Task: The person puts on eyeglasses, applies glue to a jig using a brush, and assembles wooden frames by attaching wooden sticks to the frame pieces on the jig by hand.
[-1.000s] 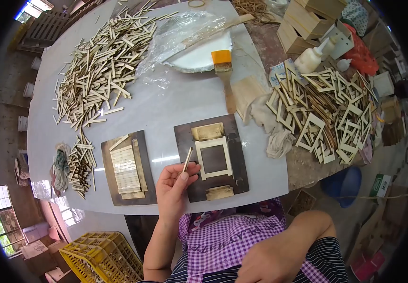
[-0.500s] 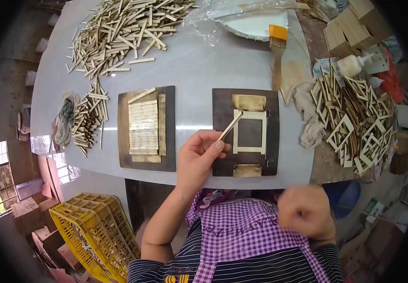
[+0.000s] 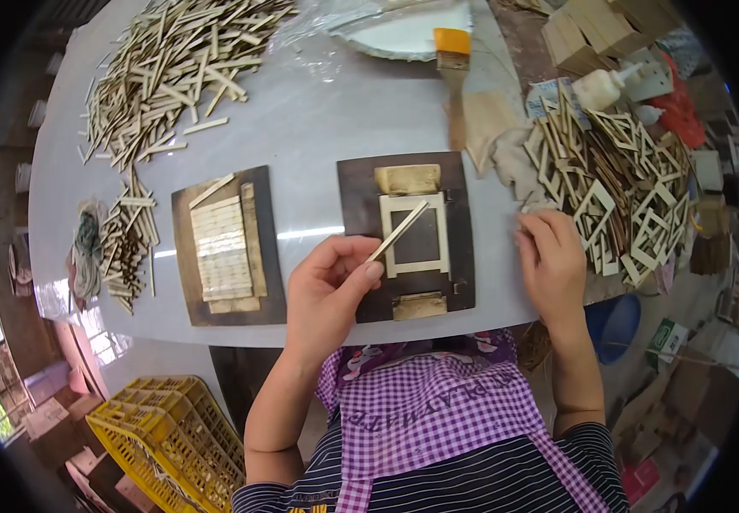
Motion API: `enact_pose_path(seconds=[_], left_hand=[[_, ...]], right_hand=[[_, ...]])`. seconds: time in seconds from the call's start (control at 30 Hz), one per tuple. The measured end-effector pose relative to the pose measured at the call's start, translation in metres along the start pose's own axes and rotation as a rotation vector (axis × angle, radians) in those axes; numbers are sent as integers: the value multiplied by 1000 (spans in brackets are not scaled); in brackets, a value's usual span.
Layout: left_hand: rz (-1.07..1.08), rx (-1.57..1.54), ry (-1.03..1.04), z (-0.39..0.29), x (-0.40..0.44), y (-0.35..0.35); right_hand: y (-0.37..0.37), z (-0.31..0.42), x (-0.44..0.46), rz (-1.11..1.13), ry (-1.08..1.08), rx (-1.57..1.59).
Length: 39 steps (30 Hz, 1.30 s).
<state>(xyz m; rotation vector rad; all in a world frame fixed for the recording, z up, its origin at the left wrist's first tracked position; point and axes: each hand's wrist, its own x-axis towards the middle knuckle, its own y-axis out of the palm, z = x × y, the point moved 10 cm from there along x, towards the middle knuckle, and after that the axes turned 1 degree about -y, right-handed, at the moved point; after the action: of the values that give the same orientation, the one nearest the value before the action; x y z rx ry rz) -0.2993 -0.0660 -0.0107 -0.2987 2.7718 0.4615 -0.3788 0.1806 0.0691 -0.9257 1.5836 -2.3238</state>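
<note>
My left hand pinches a thin wooden stick between thumb and fingers, its far end slanting over a small pale wooden frame. The frame lies on a dark board with brass-coloured blocks above and below it. My right hand is open at the table's right side, fingers stretched forward and slightly curved. Its fingertips lie close to a crumpled beige rag; whether they touch it I cannot tell. On the left, a second dark board carries a row of pale wooden strips.
Loose sticks form a large pile at the back left and a smaller pile nearer. Finished-looking frames are heaped at right. A brush lies behind the right board, with a glue bottle farther right. A yellow crate stands below left.
My right hand has swung from in front of my apron up to the table's right side, by the rag. My left hand still holds the stick. The whole view has shifted.
</note>
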Motion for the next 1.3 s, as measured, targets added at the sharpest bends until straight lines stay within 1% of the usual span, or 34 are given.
enact_pose_path(seconds=[0.03,0.13,0.17,0.27,0.3,0.4,0.43,0.5,0.57,0.67,0.7,0.8,0.97,1.07,1.2,1.3], left_hand=[[23,-18,-15,0,-1,3],[74,-46,-39,0,3,17],[91,-15,-40,0,4,23],[124,62,-38,0,6,37],[143,70,-47,3,6,42],[181,93,-63,5,7,60],[168,71,-91,6,7,65],[146,25,-147,8,8,76],[144,28,-160,9,9,84],[127,19,-196,14,12,93],[134,4,-195,16,12,96],[142,-26,-198,21,11,102],[132,-13,-150,21,10,110],[136,5,-96,19,9,112],[132,26,-104,16,8,109],[184,56,-144,16,7,107]], right_hand=[[-3,-4,-2,-6,9,-15],[5,-16,-8,122,49,75],[3,-19,-9,116,54,72],[2,-16,-13,106,-51,42],[0,-17,-12,94,-48,43],[-38,-13,-7,-230,-42,210],[-37,-10,-8,-238,-39,212],[-38,-26,-16,-396,137,671],[-37,-35,-21,-486,227,896],[-37,-9,-10,-300,62,748],[-37,-8,-10,-300,67,751],[-31,12,-8,-196,-79,682],[-25,24,-5,-240,-111,627],[-15,11,-12,-388,54,739],[-20,16,-3,-312,17,615],[-21,10,-2,-357,33,592]])
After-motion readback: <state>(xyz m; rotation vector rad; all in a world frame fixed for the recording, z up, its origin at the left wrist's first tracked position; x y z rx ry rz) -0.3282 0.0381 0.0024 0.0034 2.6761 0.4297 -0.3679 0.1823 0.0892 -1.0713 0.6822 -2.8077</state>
